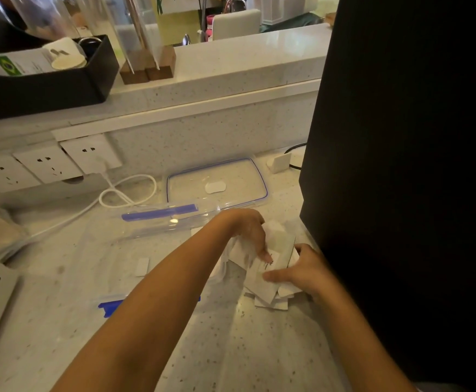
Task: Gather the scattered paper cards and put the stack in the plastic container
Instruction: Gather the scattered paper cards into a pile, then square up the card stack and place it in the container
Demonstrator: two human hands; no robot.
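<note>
Between both hands, the loose pile of paper cards (270,267) lies fanned on the surface, no shared axis; left hand (252,232) and right hand (301,271) press it with half-open grips.

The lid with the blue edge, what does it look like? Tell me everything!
The lid is a clear plastic rectangle with rounded corners and a thin blue line around its rim. A small white sticker sits near its middle. It lies flat on the speckled counter, behind both hands, near the wall. The clear container in front appears to overlap its near edge. Nothing rests on it.
</note>
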